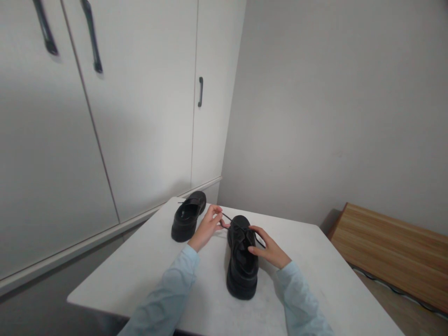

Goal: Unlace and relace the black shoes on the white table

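Observation:
A black lace-up shoe stands upright on the white table, its toe pointing away from me. Left of it, my left hand pinches a dark shoelace that runs taut from the front of the shoe. At the shoe's right side, my right hand holds its upper near the opening, with the thumb at the inner edge and the fingers by the lacing. Another loop of lace shows beside the right fingers. The second black shoe rests farther left, beyond my left hand, untouched.
Both shoes are on a white table with rounded corners. White cabinets with dark handles rise along the left. A grey wall stands behind, and a wood-grain board or low piece of furniture is at the right, with a cable beneath it.

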A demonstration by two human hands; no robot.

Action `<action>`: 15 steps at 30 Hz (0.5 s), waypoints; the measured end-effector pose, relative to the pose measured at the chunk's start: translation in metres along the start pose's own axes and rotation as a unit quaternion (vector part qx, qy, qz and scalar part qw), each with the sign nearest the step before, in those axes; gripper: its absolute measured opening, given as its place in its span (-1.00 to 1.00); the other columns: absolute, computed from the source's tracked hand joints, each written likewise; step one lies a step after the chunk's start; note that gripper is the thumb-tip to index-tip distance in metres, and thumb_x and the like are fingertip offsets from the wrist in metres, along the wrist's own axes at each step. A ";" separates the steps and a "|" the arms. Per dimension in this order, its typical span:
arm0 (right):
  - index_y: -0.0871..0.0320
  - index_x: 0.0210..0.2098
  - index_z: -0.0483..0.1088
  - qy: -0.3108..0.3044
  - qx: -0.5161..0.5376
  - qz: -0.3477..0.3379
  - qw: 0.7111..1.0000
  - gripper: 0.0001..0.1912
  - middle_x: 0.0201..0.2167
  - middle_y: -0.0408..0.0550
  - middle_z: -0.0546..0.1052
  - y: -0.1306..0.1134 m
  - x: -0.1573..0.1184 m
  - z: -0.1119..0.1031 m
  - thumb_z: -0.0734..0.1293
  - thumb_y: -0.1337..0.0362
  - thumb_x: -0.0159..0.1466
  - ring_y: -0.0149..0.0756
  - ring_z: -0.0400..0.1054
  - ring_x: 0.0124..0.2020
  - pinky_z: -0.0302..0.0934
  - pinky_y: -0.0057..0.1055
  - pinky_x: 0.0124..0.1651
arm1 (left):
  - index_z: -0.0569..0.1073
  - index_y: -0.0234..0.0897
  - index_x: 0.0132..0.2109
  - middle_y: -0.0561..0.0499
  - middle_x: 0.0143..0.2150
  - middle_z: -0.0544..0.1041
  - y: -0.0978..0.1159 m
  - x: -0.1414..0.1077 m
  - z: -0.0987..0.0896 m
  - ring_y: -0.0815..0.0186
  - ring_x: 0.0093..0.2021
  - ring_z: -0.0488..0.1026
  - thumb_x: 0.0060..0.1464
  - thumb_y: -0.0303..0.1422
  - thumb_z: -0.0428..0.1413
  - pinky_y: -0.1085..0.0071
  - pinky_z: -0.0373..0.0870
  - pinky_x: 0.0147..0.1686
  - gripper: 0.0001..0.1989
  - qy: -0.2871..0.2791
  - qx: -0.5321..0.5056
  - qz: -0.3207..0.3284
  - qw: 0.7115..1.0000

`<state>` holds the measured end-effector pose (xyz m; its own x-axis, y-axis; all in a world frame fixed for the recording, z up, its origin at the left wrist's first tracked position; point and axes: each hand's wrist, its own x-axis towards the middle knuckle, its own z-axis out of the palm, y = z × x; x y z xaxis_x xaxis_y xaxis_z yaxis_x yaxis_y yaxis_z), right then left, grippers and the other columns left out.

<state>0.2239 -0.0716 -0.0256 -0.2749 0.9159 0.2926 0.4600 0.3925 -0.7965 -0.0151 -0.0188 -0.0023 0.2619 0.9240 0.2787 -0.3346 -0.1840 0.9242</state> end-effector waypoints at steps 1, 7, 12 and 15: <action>0.07 0.09 0.23 0.001 -0.001 -0.001 1.000 -0.37 0.13 0.04 0.30 0.000 0.000 0.000 0.41 0.12 0.04 -0.11 0.11 0.19 -0.10 -0.10 0.25 | 0.19 -0.21 -0.21 0.13 -0.26 0.23 0.000 0.000 0.000 0.54 -0.43 0.32 0.03 -0.23 0.07 0.40 0.48 -0.33 -0.74 0.004 0.007 0.006 1.000; 0.06 0.08 0.24 0.008 -0.002 -0.003 1.000 -0.37 0.12 0.03 0.30 0.001 0.000 0.000 0.41 0.12 0.04 -0.10 0.12 0.18 -0.09 -0.09 0.25 | 0.24 -0.25 -0.22 0.14 -0.41 0.25 0.003 0.002 0.000 0.53 -0.56 0.24 0.03 -0.28 0.06 0.59 0.29 -0.58 -0.80 0.034 0.091 0.050 0.994; 0.07 0.08 0.23 0.007 -0.001 0.000 1.000 -0.37 0.12 0.04 0.30 0.000 0.000 0.001 0.41 0.13 0.04 -0.12 0.12 0.18 -0.09 -0.11 0.25 | 0.31 -0.29 -0.23 0.12 -0.43 0.30 0.010 0.000 0.001 0.54 -0.57 0.22 0.02 -0.26 0.10 0.62 0.17 -0.63 -0.78 0.007 0.112 0.060 0.992; 0.08 0.08 0.24 0.010 -0.001 0.000 1.000 -0.37 0.12 0.04 0.31 -0.001 -0.001 0.001 0.41 0.14 0.04 -0.11 0.12 0.18 -0.09 -0.10 0.25 | 0.35 -0.31 -0.23 0.06 -0.35 0.36 0.012 -0.001 0.002 0.55 -0.57 0.23 -0.02 -0.23 0.14 0.62 0.17 -0.65 -0.74 -0.011 0.105 0.059 0.993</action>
<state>0.2223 -0.0726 -0.0256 -0.2582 0.9175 0.3026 0.4621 0.3924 -0.7953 -0.0175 -0.0225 0.0087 0.2534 0.8847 0.3912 -0.1695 -0.3575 0.9184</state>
